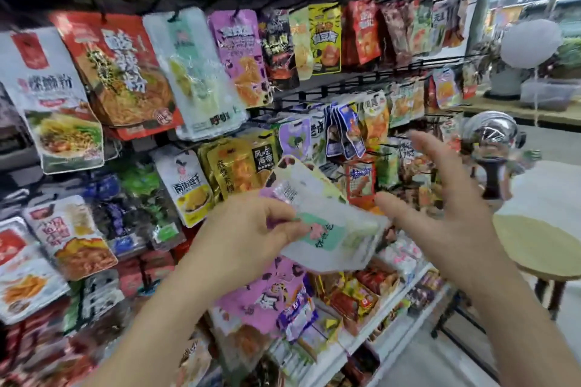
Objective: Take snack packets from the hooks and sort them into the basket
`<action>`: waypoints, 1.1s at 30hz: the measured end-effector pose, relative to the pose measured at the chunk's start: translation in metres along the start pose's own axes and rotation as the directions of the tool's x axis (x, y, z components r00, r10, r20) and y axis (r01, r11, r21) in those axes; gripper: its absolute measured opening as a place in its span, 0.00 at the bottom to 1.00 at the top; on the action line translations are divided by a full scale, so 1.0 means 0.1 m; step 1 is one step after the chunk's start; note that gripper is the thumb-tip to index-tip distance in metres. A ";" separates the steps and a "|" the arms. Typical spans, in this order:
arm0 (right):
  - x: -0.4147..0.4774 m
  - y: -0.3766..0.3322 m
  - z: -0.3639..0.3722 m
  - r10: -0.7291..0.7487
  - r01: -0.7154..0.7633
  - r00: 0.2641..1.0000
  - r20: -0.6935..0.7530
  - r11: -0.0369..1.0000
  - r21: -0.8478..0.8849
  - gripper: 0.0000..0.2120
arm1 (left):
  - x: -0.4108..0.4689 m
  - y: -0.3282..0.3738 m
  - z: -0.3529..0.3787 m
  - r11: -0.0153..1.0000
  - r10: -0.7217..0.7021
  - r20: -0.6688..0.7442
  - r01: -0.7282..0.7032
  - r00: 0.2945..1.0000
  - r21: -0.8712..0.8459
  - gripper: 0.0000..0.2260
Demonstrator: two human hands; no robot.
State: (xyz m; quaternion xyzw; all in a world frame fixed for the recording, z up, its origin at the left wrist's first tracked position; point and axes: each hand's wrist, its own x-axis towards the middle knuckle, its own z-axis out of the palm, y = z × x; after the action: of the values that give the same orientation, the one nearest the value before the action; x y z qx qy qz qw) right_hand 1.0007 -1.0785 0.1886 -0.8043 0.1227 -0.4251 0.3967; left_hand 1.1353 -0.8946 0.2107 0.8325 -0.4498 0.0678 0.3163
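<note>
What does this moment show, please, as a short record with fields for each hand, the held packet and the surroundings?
left hand: pinches the white packet at its edge
right hand: open, fingers spread, right of the packet, holds nothing
white packet: off the hooks, tilted, green label facing the camera
hanging packets: many, in rows on hooks, behind both hands
round table: at the far right
image quality: blurred, small print unreadable
</note>
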 end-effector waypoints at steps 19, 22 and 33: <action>1.27 0.53 0.59 -0.234 -0.243 0.690 0.685 0.816 0.524 0.14 | 0.58 0.42 -0.27 0.879 -0.476 -0.503 0.403 0.722 -0.253 0.09; 1.30 0.41 0.69 -0.301 -0.189 0.705 0.643 0.793 0.579 0.13 | 0.56 0.43 -0.29 0.885 -0.459 -0.514 0.426 0.724 -0.190 0.11; 1.73 -0.37 1.16 -0.402 0.038 0.881 0.248 0.584 0.811 0.17 | 0.46 0.32 -0.86 0.924 -0.357 -0.707 0.340 0.610 -0.173 0.05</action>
State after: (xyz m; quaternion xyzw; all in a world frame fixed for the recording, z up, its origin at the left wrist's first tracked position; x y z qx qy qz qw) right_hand 1.1910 -1.0847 0.2803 -0.6259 -0.2647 -0.3049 0.6672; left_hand 1.1517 -0.8891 0.3117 0.8042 -0.1173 0.3247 0.4839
